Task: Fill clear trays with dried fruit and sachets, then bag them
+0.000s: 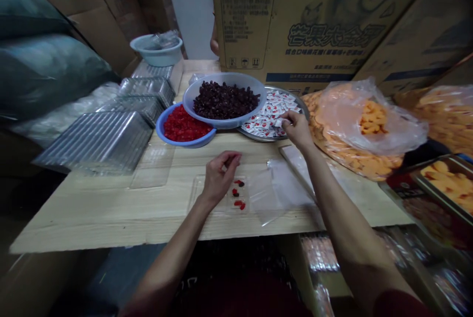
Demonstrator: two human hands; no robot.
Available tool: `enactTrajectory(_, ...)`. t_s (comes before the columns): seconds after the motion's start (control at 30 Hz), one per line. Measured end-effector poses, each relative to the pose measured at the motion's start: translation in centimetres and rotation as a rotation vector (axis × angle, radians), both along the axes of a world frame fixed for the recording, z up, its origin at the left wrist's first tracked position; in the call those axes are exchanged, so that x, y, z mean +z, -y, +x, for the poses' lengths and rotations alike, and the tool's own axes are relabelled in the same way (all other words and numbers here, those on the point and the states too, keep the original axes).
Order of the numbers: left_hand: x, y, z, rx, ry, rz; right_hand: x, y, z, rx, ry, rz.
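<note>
My right grip is closed in a pinch on a white printed sachet, at the edge of the heap of matching sachets on a round steel tray. My left grip hangs over a shallow clear plastic tray, its fingertips drawn together. From this camera I cannot tell whether it holds a small piece or nothing.

Below that hand, the clear tray holds a few glossy red pieces and a dark piece, spaced apart. A loose clear plastic sheet lies just to its right on the pale wood counter.

Farther up the counter, a blue bowl of diced red fruit sits partly under a paler bowl heaped with dark berries, which overlaps the steel tray's rim. Stacks of ridged clear trays stand to the left, with a pale blue basin behind them. To the right are orange pieces in a plastic bag, and printed cartons stand along the back.
</note>
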State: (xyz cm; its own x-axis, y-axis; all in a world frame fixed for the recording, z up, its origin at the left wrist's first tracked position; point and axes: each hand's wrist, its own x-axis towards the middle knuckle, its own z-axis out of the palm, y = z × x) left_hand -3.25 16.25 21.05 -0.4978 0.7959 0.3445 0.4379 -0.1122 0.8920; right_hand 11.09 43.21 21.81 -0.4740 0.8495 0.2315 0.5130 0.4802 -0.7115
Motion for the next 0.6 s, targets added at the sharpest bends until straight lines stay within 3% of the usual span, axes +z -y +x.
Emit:
enactTrajectory(0.1, 0.6, -1.7, 0.5, -0.055, -0.025, 0.022, -0.3, -1.3, -1.8, -0.042, 0.321, 0.001)
enactTrajectory(0.23, -0.4, -1.6, 0.5, -0.07, 0.004, -0.022, -2.0, -2.2, -4.5, 0.008, 0.394, -0.097)
enactTrajectory(0.33, -1.8, -0.6, 0.1, -0.048, 0.059, -0.08, -2.7, -2.4, -5.6, 0.038, 0.363, -0.122)
enactTrajectory(0.43, -2.6, 0.1, -0.5, -0.019, 0.095, -0.112, -2.1, -2.5, -5.1, 0.006, 0.261, -0.126)
enactTrajectory(0.53, -2.6, 0.4, -0.8, 0.013, 0.119, -0.104, -0.8, -1.6, -3.2, -0.05, 0.115, -0.117)
enactTrajectory(0.6, -2.1, 0.3, -0.6, 0.043, 0.17, -0.072, -0.1, 0.7, -1.6, -0.023, -0.021, -0.158)
